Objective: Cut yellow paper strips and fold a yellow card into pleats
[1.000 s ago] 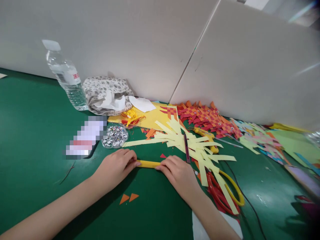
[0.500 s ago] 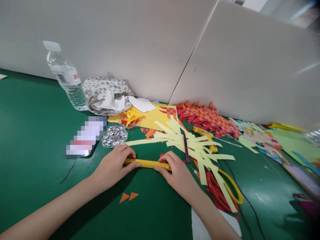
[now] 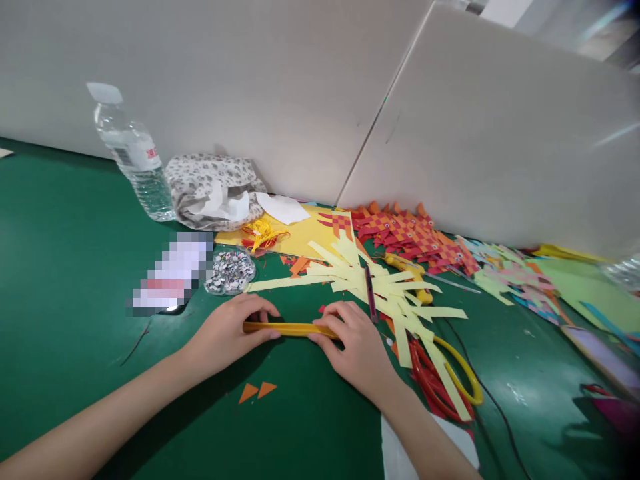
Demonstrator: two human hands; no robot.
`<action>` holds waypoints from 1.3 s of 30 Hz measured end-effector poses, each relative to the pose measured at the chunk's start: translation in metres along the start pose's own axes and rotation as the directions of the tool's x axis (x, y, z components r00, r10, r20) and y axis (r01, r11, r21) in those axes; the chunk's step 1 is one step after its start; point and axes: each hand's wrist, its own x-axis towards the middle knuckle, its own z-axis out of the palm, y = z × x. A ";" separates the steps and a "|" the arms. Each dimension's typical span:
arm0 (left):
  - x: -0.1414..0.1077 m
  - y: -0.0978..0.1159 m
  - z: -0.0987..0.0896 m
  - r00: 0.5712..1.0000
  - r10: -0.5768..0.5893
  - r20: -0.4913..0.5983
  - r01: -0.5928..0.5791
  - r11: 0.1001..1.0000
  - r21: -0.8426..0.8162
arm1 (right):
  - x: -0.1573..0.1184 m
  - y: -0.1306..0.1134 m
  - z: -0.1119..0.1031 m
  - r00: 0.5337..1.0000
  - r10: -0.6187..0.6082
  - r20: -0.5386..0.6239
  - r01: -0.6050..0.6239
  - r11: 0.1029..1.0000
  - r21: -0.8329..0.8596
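A narrow folded strip of yellow paper (image 3: 296,329) lies crosswise between my two hands. At its left end my left hand (image 3: 231,327) is closed on it, thumb below and fingers above. My right hand (image 3: 347,333) pinches the other end in the same way. Two small orange paper triangles (image 3: 257,392) rest on the green table just below the strip. Beyond my right hand is a loose pile of pale yellow paper strips (image 3: 360,272), with a dark craft knife (image 3: 371,293) on top.
Scissors with red and yellow handles (image 3: 463,370) lie right of my right hand. Further back are a yellow glue gun (image 3: 413,270), woven red-orange paper fish (image 3: 415,233) and a dish of googly eyes (image 3: 230,270). A phone (image 3: 173,273) and water bottle (image 3: 135,157) are at left.
The yellow strip has turned slightly, and a lengthwise crease now shows along it. My left fingers have lifted a little. Both hands stay at its ends.
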 end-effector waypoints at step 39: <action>-0.007 0.011 0.001 0.999 0.048 0.019 -0.042 0.972 -0.233 | -0.002 -0.010 -0.007 0.927 -0.287 -0.243 0.204 0.927 -0.315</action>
